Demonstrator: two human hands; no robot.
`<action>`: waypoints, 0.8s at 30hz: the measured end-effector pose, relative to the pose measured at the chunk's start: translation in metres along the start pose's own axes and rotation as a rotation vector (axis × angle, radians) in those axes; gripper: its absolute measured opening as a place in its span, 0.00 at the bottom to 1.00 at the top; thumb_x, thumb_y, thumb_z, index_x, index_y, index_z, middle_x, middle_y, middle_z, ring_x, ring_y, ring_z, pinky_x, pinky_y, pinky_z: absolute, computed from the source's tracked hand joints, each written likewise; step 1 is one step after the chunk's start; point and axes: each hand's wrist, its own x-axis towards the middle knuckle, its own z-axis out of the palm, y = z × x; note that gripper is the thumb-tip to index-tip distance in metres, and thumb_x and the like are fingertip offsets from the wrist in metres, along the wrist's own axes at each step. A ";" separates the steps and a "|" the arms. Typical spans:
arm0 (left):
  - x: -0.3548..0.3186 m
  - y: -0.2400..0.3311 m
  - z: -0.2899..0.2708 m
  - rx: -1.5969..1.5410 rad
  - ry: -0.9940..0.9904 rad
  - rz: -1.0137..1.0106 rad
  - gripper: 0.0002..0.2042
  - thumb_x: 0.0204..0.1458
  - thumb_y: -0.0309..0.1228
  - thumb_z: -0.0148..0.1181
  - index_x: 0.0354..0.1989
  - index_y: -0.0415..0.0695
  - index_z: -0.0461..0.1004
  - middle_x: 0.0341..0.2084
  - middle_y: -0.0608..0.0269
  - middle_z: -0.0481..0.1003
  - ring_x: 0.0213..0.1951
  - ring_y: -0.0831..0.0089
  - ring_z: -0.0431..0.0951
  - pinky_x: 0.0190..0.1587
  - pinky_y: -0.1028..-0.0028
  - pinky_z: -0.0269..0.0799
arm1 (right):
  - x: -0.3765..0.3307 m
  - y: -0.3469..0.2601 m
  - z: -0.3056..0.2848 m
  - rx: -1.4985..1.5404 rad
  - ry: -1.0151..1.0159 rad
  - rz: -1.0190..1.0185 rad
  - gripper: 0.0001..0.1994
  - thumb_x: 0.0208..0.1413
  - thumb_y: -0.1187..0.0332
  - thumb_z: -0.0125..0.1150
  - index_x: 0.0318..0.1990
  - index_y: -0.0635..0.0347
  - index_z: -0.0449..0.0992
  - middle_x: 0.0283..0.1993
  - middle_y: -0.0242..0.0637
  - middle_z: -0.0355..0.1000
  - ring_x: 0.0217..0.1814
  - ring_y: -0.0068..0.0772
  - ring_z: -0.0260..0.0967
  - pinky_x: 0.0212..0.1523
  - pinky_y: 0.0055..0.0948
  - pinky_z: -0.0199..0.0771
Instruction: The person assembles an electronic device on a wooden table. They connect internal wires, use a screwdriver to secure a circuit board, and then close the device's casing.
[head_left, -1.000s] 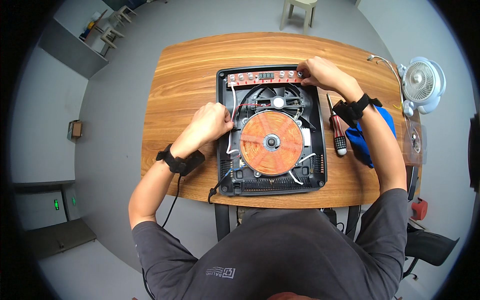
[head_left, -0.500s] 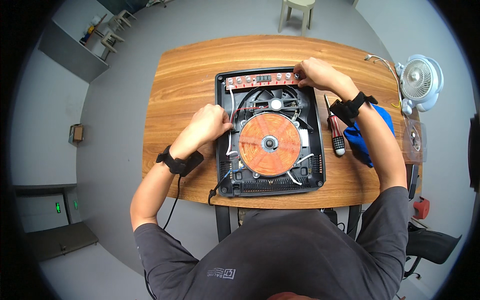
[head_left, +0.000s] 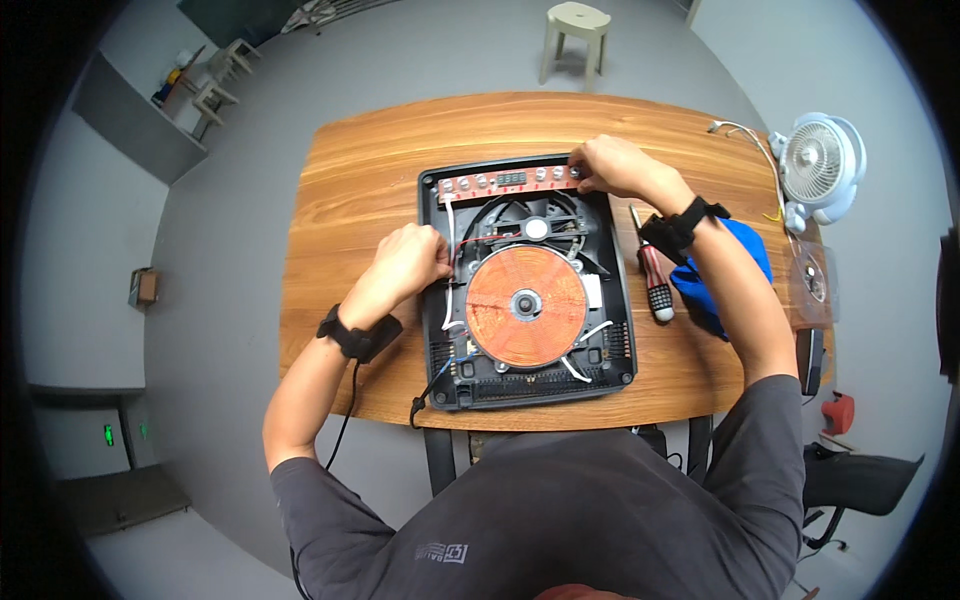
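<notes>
- In the head view, I saw an opened induction cooker (head_left: 527,285) lying flat in the middle of the wooden table (head_left: 380,170), its top cover off and the inside showing.
- The left hand (head_left: 405,262) was at the left edge of the black housing, the fingers curled close together at the red and white wires there; I could not tell if they really pinched a wire.
- The right hand (head_left: 610,165) rested on the right end of the red control board (head_left: 505,181) along the far edge, with the fingers bent narrow on it. It seemed to press or grip the board, but the hold itself was hidden.
- In my judgement, this step wanted a gentle pull: keep the board level and do not strain the thin wires.
- The copper coil (head_left: 526,305) was a flat round disc with fine rings, and a black fan (head_left: 537,228) sat just behind it.
- A screwdriver (head_left: 655,280) with a red and black ribbed handle lay just right of the cooker, beside a blue cloth (head_left: 745,265).
- A small white fan (head_left: 818,165) stood at the table's right end.
</notes>
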 end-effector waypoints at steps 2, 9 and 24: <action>-0.003 -0.004 -0.002 0.006 -0.011 0.005 0.10 0.43 0.36 0.77 0.25 0.43 0.84 0.23 0.51 0.81 0.31 0.51 0.84 0.36 0.59 0.78 | 0.003 -0.005 -0.001 -0.014 -0.046 0.011 0.18 0.48 0.69 0.76 0.48 0.63 0.82 0.41 0.45 0.84 0.46 0.47 0.82 0.48 0.42 0.80; 0.001 0.000 -0.025 -0.112 0.118 0.002 0.10 0.50 0.34 0.72 0.29 0.37 0.84 0.25 0.48 0.81 0.30 0.54 0.84 0.36 0.61 0.77 | -0.002 -0.008 -0.006 0.008 -0.041 0.018 0.18 0.48 0.70 0.75 0.48 0.62 0.83 0.40 0.46 0.83 0.45 0.49 0.81 0.46 0.42 0.79; -0.002 -0.005 -0.007 -0.332 0.084 0.354 0.11 0.56 0.27 0.68 0.46 0.39 0.82 0.36 0.52 0.79 0.39 0.55 0.81 0.44 0.63 0.78 | -0.002 -0.009 -0.005 0.005 -0.038 0.034 0.21 0.47 0.67 0.77 0.49 0.64 0.82 0.38 0.48 0.82 0.43 0.51 0.81 0.44 0.43 0.79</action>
